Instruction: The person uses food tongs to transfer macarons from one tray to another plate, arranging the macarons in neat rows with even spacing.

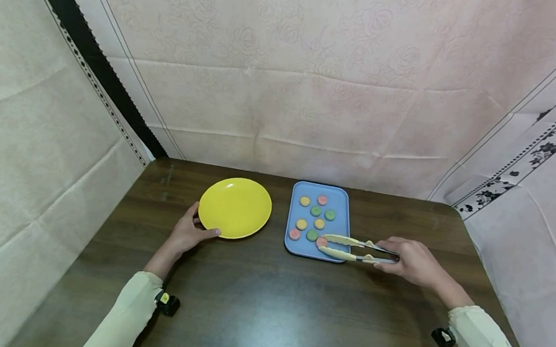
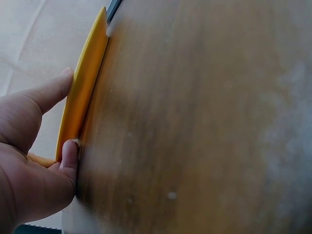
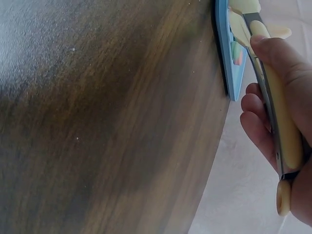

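My left hand (image 1: 187, 235) holds the near left rim of a round yellow plate (image 1: 234, 208), which lies on the table. In the left wrist view, fingers touch the plate's edge (image 2: 84, 92) from both sides. A pair of cream-tipped metal tongs (image 1: 343, 240) is gripped in my right hand (image 1: 414, 263). The tong tips are spread over the near right part of a blue tray (image 1: 341, 199), on either side of a pink round piece (image 1: 321, 242); whether they touch it I cannot tell. Several small macaron-like pieces in pink, yellow and green (image 1: 312, 235) lie on the tray.
The dark wooden table (image 1: 269, 302) has a pale floral cloth (image 1: 283, 104) hanging behind it and more cloth at both sides. A gap of bare table lies between plate and tray. Each wrist wears a small black camera (image 1: 443, 338).
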`<state>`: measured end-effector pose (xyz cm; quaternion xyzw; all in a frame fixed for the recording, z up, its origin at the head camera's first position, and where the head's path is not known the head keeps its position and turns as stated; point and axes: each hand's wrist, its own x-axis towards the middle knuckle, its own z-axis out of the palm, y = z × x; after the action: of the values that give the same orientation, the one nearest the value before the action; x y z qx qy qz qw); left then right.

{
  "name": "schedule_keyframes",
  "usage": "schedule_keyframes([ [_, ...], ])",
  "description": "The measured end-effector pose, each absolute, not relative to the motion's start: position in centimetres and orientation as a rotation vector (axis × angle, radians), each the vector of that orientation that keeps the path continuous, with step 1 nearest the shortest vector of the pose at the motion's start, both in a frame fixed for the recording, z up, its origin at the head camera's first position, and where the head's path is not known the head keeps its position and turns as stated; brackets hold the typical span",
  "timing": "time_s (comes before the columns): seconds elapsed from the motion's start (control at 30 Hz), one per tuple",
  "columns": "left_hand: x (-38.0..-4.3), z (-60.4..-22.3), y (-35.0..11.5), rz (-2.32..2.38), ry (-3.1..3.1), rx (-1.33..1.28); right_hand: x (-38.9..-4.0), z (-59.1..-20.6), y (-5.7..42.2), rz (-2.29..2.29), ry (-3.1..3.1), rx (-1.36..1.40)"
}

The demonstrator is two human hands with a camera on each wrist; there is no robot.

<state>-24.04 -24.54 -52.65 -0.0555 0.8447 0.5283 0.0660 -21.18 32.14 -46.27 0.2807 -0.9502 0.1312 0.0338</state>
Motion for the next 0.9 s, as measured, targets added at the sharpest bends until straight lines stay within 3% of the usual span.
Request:
schedule_keyframes([
  [0.47,-23.9,-52.7,-24.6,1.645,2.530,-0.113,-22.1,-45.4,31.3,0.552,-2.800,0.816],
  [0.9,-23.8,-52.5,-24.5,1.643,2.526,-0.132,-25.7,-43.8,25.7,0.689,-2.720,0.870],
])
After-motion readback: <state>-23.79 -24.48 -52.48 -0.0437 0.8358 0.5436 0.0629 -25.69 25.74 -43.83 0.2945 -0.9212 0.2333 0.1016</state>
